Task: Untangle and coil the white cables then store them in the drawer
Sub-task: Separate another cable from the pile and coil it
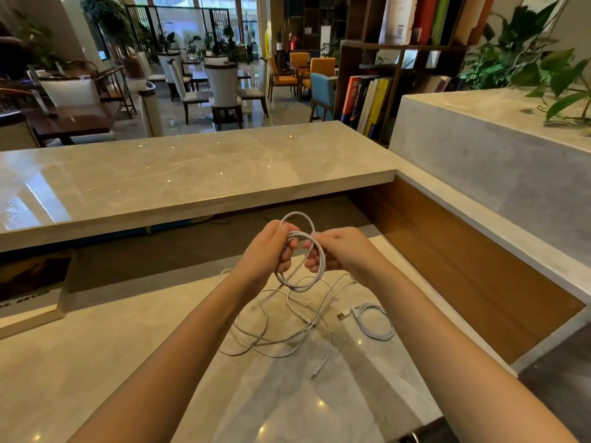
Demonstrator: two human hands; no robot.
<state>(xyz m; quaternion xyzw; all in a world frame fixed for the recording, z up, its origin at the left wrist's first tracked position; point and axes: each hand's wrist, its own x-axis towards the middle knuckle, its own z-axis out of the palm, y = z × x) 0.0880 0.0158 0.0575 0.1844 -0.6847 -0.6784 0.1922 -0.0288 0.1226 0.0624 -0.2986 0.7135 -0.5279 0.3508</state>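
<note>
A white cable coil (315,276) hangs in the air above the marble desk (112,346), wound into a few loops. My left hand (268,251) grips its left side and my right hand (339,249) pinches its right side. Its loose tail drops into a tangle of white cables (281,327) spread on the desk below my hands. A thin plug end (315,374) of the tangle lies nearest to me. To the right lies a small wound white cable (375,322) with a USB plug (343,314). No drawer is in view.
A raised marble counter (192,174) runs across behind the desk, and a wood-panelled side wall (463,270) closes the right. A framed sign (32,282) stands at the left. Books, plants and café chairs fill the background.
</note>
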